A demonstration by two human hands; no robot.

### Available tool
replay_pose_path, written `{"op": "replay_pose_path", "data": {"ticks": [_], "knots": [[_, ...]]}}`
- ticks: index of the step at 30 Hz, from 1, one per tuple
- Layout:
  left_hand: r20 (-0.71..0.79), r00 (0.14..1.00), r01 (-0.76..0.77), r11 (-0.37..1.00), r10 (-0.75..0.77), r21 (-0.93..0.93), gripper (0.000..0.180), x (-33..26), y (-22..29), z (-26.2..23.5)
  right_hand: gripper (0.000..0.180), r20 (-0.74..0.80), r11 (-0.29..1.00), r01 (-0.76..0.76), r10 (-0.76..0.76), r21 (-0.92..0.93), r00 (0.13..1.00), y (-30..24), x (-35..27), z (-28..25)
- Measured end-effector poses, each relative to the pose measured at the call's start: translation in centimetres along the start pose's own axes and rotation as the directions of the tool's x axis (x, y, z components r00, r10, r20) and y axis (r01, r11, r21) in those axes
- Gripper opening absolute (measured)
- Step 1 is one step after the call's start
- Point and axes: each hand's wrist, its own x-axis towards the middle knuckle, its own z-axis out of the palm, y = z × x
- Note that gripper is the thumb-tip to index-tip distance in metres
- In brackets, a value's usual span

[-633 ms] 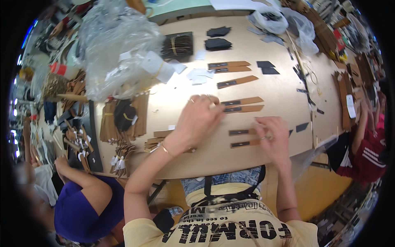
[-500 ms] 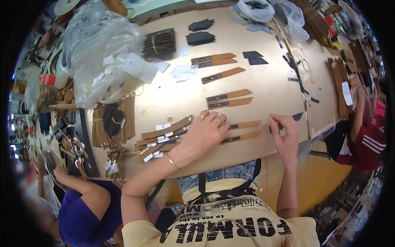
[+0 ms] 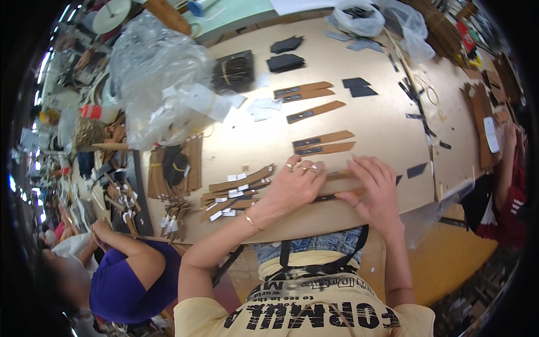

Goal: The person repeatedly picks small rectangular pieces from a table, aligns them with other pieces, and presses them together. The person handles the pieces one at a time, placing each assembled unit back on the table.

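Observation:
My left hand point(image 3: 296, 182) bends its fingers down over the left ends of two brown leather-like strips at the table's near edge. Between my hands, a dark band shows along the nearer strip point(image 3: 327, 197); the upper strip point(image 3: 337, 176) is partly covered. My right hand point(image 3: 375, 188) rests at their right ends, thumb apart from the fingers, the thumb touching the nearer strip. A dark pointed piece point(image 3: 398, 180) peeks out beside it, mostly hidden. Another dark slanted piece point(image 3: 416, 170) lies farther right. More brown strips with dark ends point(image 3: 324, 142) lie just beyond my hands.
Tagged strips point(image 3: 241, 185) lie left of my left hand, beside banded brown bundles point(image 3: 193, 163). Clear plastic bags point(image 3: 160, 73), a dark banded stack point(image 3: 233, 71) and white papers point(image 3: 263, 108) occupy the far left. Another person in purple point(image 3: 120, 286) sits at left; one in red point(image 3: 508, 216) at right.
My right hand has moved left from the dark piece to the brown strips, its thumb and fingers now spread. My left hand stays over the strips. The whole view has shifted slightly.

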Motion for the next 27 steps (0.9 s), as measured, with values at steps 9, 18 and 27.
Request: {"op": "replay_pose_path", "data": {"ticks": [9,18,27], "knots": [[0.093,0.958,0.264,0.711,-0.271,-0.652,0.020,2.2,0.6,-3.2,0.024,0.231,0.874,-0.165,0.062,0.457,0.971,1.7,0.0,-2.8],[0.483,0.837,0.506,0.027,-0.255,-0.862,0.019,7.6,8.9,1.5,0.019,0.342,0.265,-0.652,0.679,0.711,0.649,7.4,-7.0,-6.3],[0.452,0.761,0.536,0.060,-0.465,-0.842,0.021,8.9,4.5,-0.1,0.019,0.297,0.498,-0.552,0.502,0.668,0.812,8.0,0.5,-4.5]]}}
